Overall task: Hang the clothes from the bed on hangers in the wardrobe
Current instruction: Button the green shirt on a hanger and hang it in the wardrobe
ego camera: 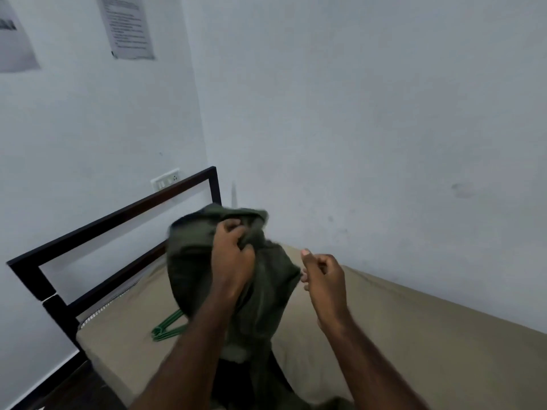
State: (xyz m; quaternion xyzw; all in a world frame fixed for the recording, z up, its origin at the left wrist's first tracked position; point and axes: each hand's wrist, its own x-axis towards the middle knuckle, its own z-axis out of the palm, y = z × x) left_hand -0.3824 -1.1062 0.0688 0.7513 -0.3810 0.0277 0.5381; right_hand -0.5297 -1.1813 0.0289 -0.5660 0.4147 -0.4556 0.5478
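A dark green garment (192,261) hangs bunched in the air over the bed (414,335). My left hand (232,253) grips its upper part, fingers curled into the cloth. Just to the right of the garment's edge, my right hand (324,276) has its fingers curled and thumb up; whether it pinches the cloth I cannot tell. Green plastic hangers (165,328) lie on the tan bedsheet below the garment, partly hidden by it. More dark cloth (251,386) lies at the bed's near edge between my forearms. No wardrobe is in view.
A black metal bed frame (118,220) runs along the left wall. A wall socket (165,179) sits just above it. Two paper notices (127,25) hang on the left wall. Pale walls meet in a corner behind the bed.
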